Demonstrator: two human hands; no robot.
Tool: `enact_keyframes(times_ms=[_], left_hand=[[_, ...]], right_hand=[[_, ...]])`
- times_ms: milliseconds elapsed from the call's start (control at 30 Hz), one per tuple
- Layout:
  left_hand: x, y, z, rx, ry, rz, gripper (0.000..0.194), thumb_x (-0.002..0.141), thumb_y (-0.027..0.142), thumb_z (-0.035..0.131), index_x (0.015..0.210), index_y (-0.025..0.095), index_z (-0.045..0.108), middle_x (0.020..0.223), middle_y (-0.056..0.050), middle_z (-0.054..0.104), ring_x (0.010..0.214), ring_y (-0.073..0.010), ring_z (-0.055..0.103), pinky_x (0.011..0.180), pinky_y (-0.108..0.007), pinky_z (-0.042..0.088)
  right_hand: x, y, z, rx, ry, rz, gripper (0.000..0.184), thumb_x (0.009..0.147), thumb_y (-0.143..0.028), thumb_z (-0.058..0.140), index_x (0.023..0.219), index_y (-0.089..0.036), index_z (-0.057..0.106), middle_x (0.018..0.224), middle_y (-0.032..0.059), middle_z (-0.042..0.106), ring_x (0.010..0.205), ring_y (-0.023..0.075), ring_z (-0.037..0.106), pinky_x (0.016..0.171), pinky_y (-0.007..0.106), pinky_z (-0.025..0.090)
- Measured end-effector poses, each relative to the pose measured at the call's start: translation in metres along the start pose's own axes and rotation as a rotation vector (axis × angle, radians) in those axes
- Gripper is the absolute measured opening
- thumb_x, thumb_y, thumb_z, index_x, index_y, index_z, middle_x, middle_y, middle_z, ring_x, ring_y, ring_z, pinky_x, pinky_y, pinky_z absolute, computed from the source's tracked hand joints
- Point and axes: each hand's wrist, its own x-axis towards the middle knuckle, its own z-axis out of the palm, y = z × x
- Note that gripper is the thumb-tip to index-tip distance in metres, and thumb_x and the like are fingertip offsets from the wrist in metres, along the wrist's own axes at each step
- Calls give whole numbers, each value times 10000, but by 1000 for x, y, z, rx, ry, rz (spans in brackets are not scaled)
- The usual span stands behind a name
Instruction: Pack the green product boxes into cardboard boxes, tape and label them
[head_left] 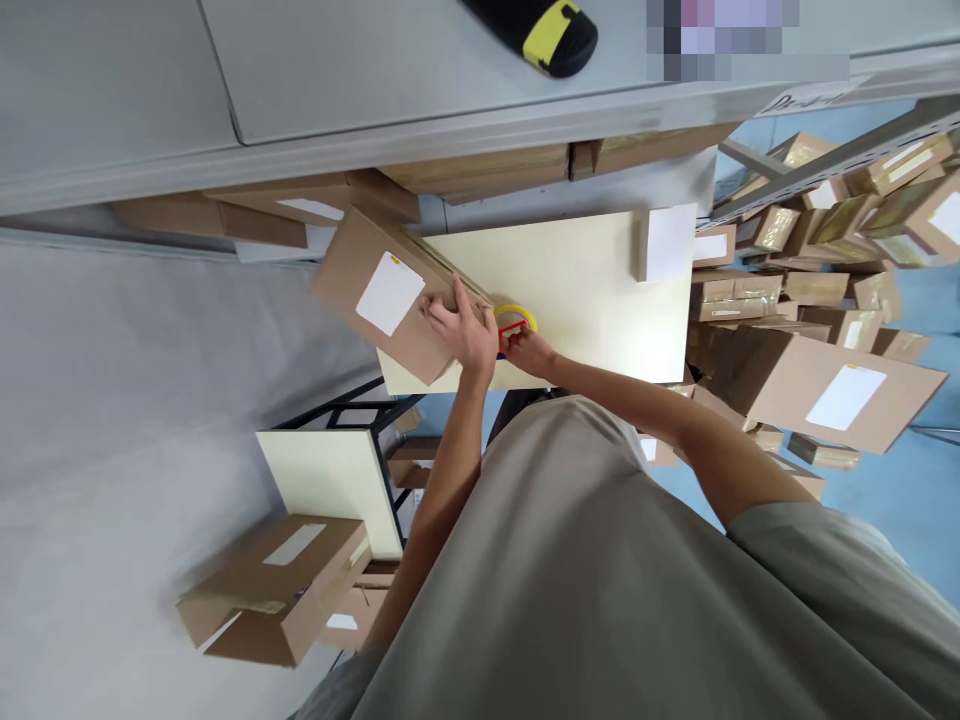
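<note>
A brown cardboard box [337,270] with a white label [390,293] sits at an angle on the left end of the pale tabletop [592,300]. My left hand [469,335] rests against the box near its right edge, fingers spread over the cardboard. Just right of it, my right hand [527,352] is closed round a tape dispenser [513,327] with red parts. A yellow ring of tape [519,312] shows above the fingers; the dispenser's handle is mostly hidden. The dispenser is close beside the box's right end; whether it touches the box, I cannot tell.
A white box-like object [670,244] stands at the tabletop's right end. A grey shelf [375,70] runs along the far side, bearing a black-and-yellow tool [551,38]. Many cartons [810,290] are stacked at right. An open carton [277,590] is at lower left.
</note>
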Motion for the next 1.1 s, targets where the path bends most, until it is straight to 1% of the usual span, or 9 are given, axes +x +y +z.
enact_keyframes(times_ms=[100,233,333,400,500,700,800,967,1100], left_hand=[[-12,-15,-3,-1,-33,44,716,1039,407,598,1690,114,542,1642,-274,461,1722,-463,225,1426,-629,92],[-28,-25,-4,-42,-88,68,730,1040,425,592,1695,108,532,1636,-282,465,1743,-457,189,1423,-634,119],[-36,-28,-2,-66,-111,101,720,1033,420,602,1680,110,552,1626,-284,472,1745,-458,188,1423,-626,122],[-41,-30,-1,-62,-111,127,707,1026,404,612,1669,114,568,1614,-282,482,1739,-453,211,1424,-619,121],[-45,-32,-1,-50,-101,169,691,1017,378,623,1656,116,586,1606,-287,492,1732,-449,233,1424,-617,123],[-47,-35,0,-82,-96,185,680,1015,376,629,1648,130,599,1611,-284,510,1737,-459,221,1417,-646,147],[-47,-35,0,-113,-86,200,673,1010,376,632,1637,133,615,1613,-284,522,1735,-475,223,1413,-665,160],[-48,-36,0,-172,-49,249,648,1005,341,619,1621,138,637,1593,-285,555,1719,-476,278,1414,-674,186],[-49,-41,-3,-201,-16,303,628,968,293,651,1579,149,673,1572,-286,584,1682,-497,353,1400,-697,238]], right_hand=[[-35,28,1,-27,4,35,506,1053,-54,426,1489,-89,681,1220,202,845,1184,311,790,1219,490,464],[-83,100,-15,-52,-11,141,442,1064,-119,494,1451,22,655,1127,272,842,1102,350,805,1159,533,479],[-90,144,-40,-159,118,224,540,1134,-309,506,1466,109,584,1149,337,815,1109,377,796,1159,581,443],[-78,151,-56,-228,177,224,596,1179,-369,402,1470,126,562,1162,336,807,1130,371,790,1163,569,429],[-48,130,-70,-264,165,213,623,1190,-367,335,1471,147,545,1155,338,797,1119,375,789,1124,536,453],[-3,63,-70,-150,146,348,509,1104,-297,541,1410,98,640,1219,371,782,1122,442,787,1023,574,549],[4,37,-56,-81,190,446,441,1094,-288,544,1305,55,725,1224,377,778,1118,427,792,978,543,594],[5,1,-36,-24,260,621,480,1084,-405,565,1241,-3,774,1040,359,799,960,413,809,819,515,642],[3,-9,-54,-51,331,672,471,1075,-421,562,1214,-30,787,957,325,799,899,400,805,747,498,634]])
